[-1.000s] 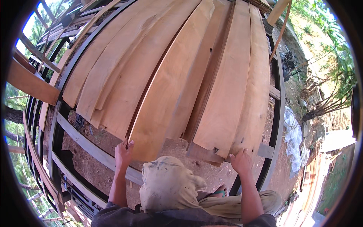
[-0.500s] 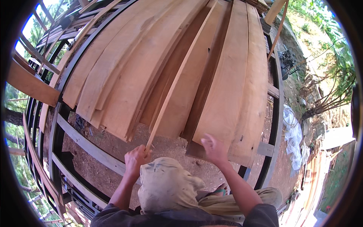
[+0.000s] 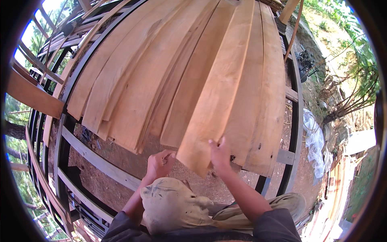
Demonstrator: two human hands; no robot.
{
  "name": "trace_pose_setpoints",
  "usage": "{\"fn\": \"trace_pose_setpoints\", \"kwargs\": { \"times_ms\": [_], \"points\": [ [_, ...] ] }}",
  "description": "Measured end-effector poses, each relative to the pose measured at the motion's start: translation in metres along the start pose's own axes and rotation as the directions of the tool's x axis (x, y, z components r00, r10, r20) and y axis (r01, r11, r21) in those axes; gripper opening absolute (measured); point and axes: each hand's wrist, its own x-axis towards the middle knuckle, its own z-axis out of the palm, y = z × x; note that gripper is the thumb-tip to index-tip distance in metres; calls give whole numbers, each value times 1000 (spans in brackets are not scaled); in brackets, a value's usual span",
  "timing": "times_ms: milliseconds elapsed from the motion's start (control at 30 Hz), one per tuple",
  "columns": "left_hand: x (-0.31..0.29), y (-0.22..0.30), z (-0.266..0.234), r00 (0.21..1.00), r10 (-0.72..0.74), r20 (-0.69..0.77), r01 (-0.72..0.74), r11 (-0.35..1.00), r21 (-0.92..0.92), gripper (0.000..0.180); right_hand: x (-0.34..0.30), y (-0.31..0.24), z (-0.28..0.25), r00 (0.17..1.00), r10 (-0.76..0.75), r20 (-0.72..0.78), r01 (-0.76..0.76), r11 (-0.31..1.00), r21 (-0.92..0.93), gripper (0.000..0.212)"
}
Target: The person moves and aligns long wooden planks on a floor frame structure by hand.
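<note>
A long, pale wooden board [image 3: 219, 92] lies tilted over its neighbours, its near end sticking out toward me. My right hand [image 3: 221, 155] grips that end by its right edge, thumb on top and the other fingers out of sight underneath. Close beside the board's near left corner is my left hand [image 3: 160, 164], its fingers curled in with nothing seen in them; whether the fingertips touch the corner is hard to tell. Other wooden boards [image 3: 145, 84] lie lengthwise to the left, partly overlapping, and another board [image 3: 264, 121] lies to the right.
A dark metal frame [image 3: 296, 121] with wooden crossbars [image 3: 100, 159] carries the boards. Bare soil [image 3: 117, 169] shows below. Clear plastic sheeting [image 3: 312, 141] hangs at the right, near a rocky bank. A curved wooden piece [image 3: 38, 94] juts in from the left.
The board stood on its edge in my left hand; it now lies over flatter and further right. My right hand has taken hold of its near end, and my left hand's grip has come off.
</note>
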Motion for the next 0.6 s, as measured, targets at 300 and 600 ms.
{"fn": "trace_pose_setpoints", "kwargs": {
  "times_ms": [300,600],
  "points": [
    [5,-12,17,995,-97,33,101,985,-143,36,67,-21,-164,906,-124,-404,70,987,-145,31],
    [13,-29,59,990,-53,128,81,971,-226,32,73,64,-281,837,-222,-500,16,924,-382,31]
  ]
}}
